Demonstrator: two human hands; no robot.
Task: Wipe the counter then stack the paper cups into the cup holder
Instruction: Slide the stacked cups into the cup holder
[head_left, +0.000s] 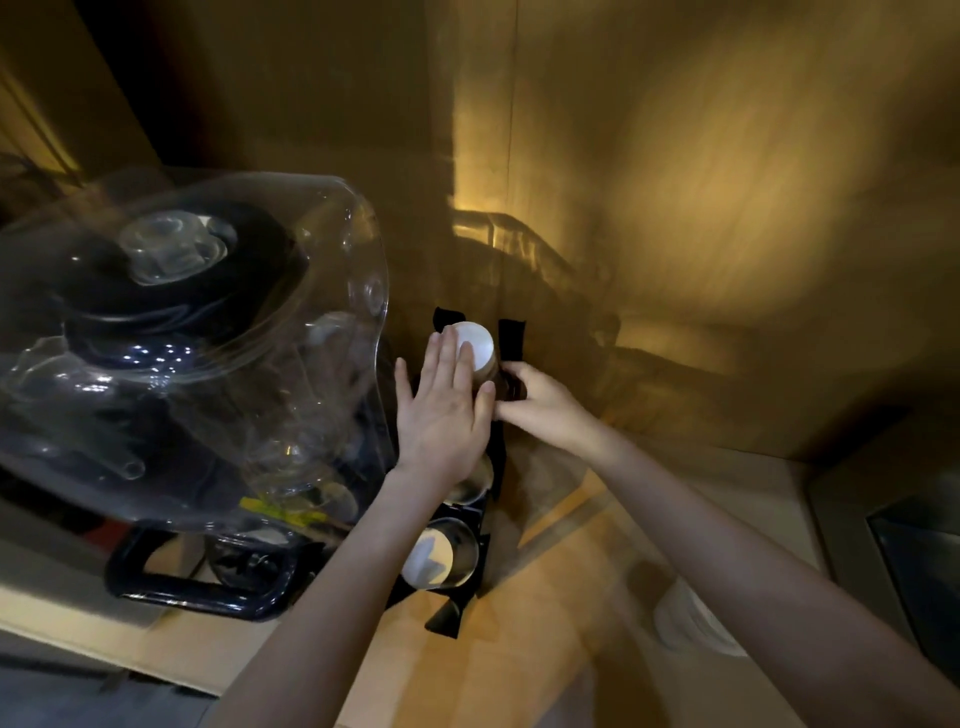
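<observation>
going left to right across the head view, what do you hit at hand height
clear blender enclosure → left hand → white paper cup → right hand → wooden wall

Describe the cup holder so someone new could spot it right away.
Start at the big clear blender jar on the left. Just to its right, against the wall, stands the black cup holder, with both hands at its top. Unlike the jar, it is narrow, tall and opaque, with white paper cups showing.
</observation>
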